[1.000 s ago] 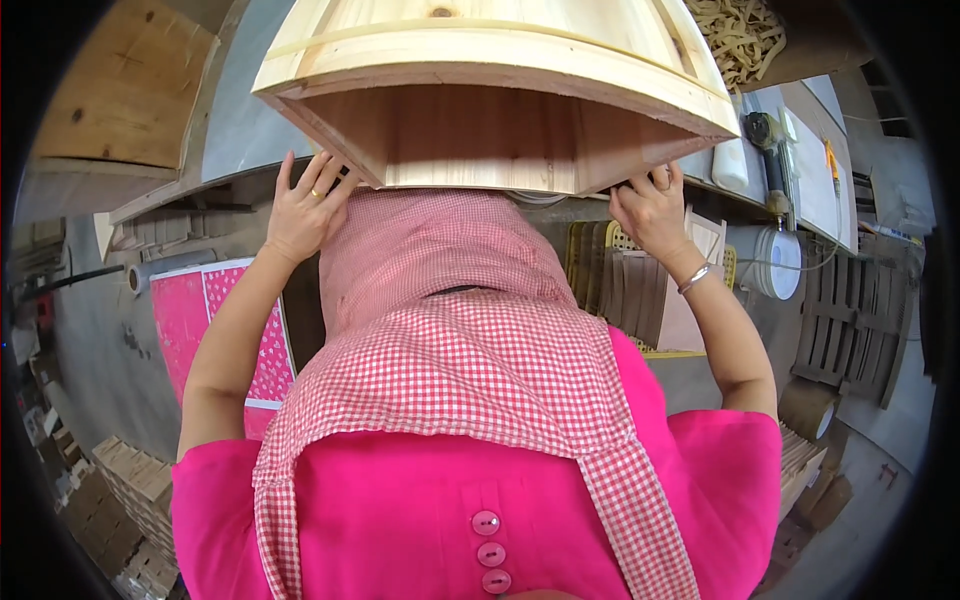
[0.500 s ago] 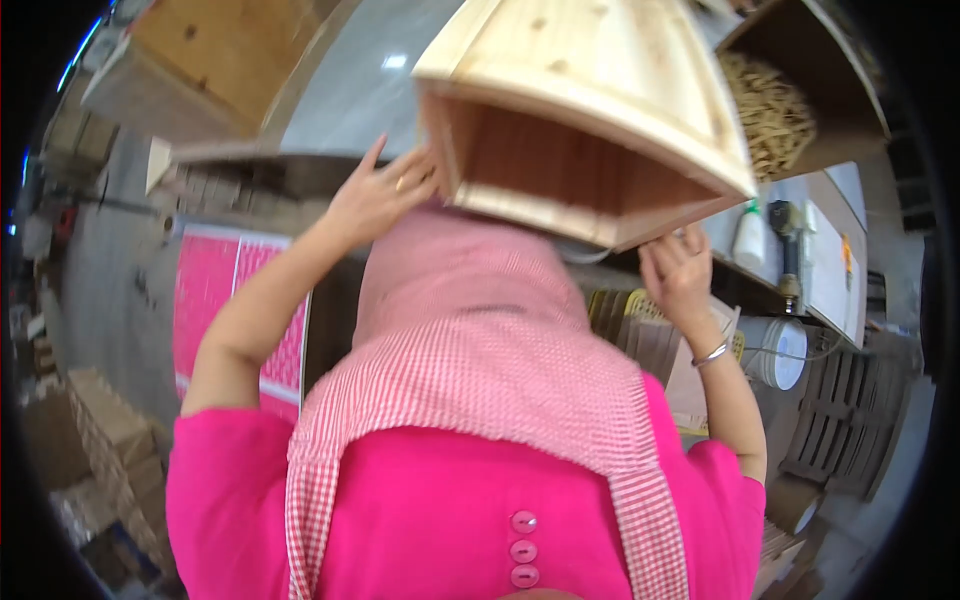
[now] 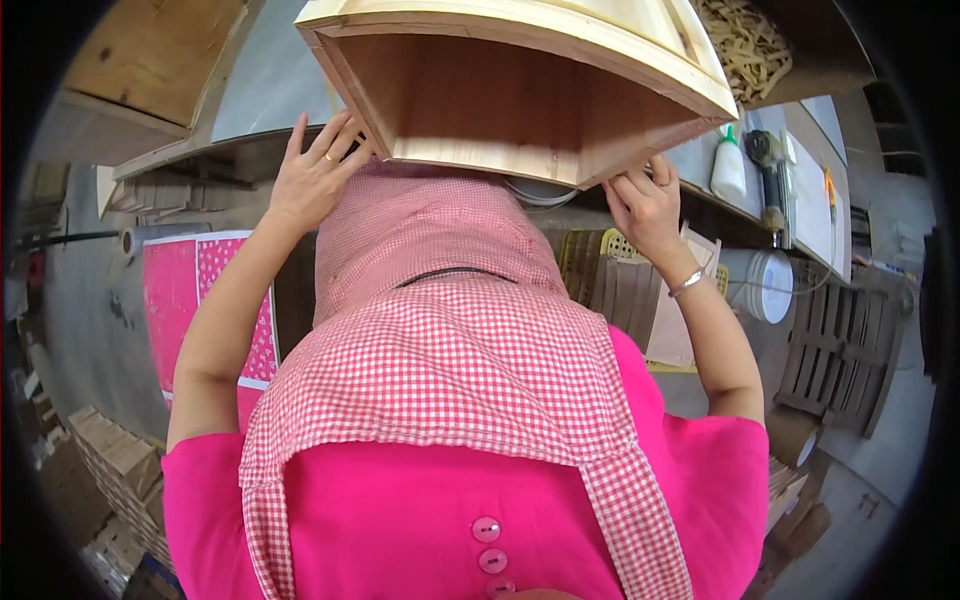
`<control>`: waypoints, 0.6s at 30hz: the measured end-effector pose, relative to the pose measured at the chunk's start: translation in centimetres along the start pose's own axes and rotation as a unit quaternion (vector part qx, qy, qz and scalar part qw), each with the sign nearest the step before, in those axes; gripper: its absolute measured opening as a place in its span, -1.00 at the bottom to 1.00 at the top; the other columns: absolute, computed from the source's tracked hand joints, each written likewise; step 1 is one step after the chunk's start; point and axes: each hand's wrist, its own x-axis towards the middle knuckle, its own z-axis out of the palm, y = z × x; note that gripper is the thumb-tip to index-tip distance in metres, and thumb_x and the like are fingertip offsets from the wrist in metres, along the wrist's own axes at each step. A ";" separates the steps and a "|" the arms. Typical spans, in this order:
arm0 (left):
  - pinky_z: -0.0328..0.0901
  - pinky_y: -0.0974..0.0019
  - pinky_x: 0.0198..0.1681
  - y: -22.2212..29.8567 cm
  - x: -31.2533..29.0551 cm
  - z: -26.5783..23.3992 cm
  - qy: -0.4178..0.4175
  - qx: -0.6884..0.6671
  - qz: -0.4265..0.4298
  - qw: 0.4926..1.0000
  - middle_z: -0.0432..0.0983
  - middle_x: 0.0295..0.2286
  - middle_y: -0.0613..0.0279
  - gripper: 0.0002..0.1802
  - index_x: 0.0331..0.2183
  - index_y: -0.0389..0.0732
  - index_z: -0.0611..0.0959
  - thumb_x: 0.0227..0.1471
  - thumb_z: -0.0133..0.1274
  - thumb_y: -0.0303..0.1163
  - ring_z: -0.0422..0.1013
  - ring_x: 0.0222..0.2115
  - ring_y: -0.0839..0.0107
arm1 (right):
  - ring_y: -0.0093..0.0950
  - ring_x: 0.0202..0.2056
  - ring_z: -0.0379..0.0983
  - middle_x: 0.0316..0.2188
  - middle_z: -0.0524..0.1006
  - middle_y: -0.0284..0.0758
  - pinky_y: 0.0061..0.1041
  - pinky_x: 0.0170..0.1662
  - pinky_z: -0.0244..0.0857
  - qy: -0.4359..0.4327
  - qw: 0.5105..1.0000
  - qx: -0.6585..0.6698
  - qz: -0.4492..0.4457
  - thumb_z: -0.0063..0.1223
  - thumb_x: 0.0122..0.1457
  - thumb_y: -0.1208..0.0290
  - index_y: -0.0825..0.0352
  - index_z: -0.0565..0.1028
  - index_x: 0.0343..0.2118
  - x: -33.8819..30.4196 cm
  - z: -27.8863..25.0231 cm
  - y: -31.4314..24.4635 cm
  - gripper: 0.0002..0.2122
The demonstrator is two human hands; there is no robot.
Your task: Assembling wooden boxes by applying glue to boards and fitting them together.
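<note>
A pale wooden box with slanting sides and a wide open end point(image 3: 530, 28) lies at the front of the grey desk point(image 3: 265, 75), its opening turned toward the person and showing reddish-brown wooden walls inside. Beyond its right side, a dark brown carton point(image 3: 825, 70) holds a heap of curled, pale yellow strips point(image 3: 745, 60). Right of the wooden box are a white plastic bottle with a green cap point(image 3: 729, 172) and, lower down, a round white bucket point(image 3: 771, 286); a yellow lattice crate point(image 3: 612, 242) has thin wooden boards point(image 3: 632, 285) standing in it. The wooden box's near lower edge juts past the desk's front edge, close over the red-and-white checked apron point(image 3: 440, 350). Between it and a brown wooden block-shaped piece point(image 3: 150, 50) at far left, a strip of grey desk shows. The left hand point(image 3: 315, 175), fingers spread, touches the lower left edge; the right hand point(image 3: 643, 205), fingers bent, meets the lower right corner. Both thumbs and some fingertips are partly hidden, so whether either grasps firmly I cannot tell. The wooden box's far end is cut off by the upper border.
</note>
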 end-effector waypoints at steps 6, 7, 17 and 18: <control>-0.10 -0.32 0.34 -0.9 1.9 -0.2 -0.018 -0.018 0.034 0.999 0.40 0.14 0.29 -0.50 0.03 0.00 0.58 -0.03 0.05 -0.42 0.11 0.31 0.32 | -0.17 0.08 0.37 -0.22 0.57 -0.31 -0.14 0.15 0.18 -0.017 1.000 0.014 0.020 0.27 -0.04 0.49 0.28 0.57 -0.41 0.1 -1.1 0.0 -0.89; -0.08 -0.32 0.33 -0.7 1.6 -0.6 -0.033 -0.024 0.035 0.999 0.41 0.12 0.26 -0.51 0.02 -0.04 0.58 -0.02 0.05 -0.42 0.13 0.30 0.31 | -0.13 0.05 0.39 -0.24 0.58 -0.27 -0.11 0.13 0.20 -0.023 0.999 0.030 0.022 0.25 -0.04 0.52 0.29 0.56 -0.45 0.4 -1.5 -0.5 -0.91; 0.44 0.15 -0.13 -5.4 1.4 -9.1 0.174 -0.207 -0.130 0.954 0.65 -0.26 -0.04 -0.69 -0.12 -0.33 0.66 0.03 0.13 -0.57 0.59 -0.26 0.09 | -0.59 -0.53 0.40 -0.56 0.48 -0.32 -0.57 -0.43 0.28 0.180 0.919 0.220 0.272 0.04 0.24 0.60 0.48 0.55 -0.20 6.2 -10.3 3.5 -0.87; 0.43 0.18 -0.13 -6.8 3.3 -9.4 0.165 -0.308 -0.227 0.909 0.65 -0.26 -0.01 -0.71 -0.11 -0.34 0.66 0.10 0.13 -0.47 0.58 -0.27 0.15 | -0.58 -0.51 0.41 -0.55 0.49 -0.33 -0.58 -0.41 0.29 0.193 0.902 0.249 0.296 0.03 0.30 0.52 0.50 0.53 -0.10 8.7 -9.7 5.3 -0.80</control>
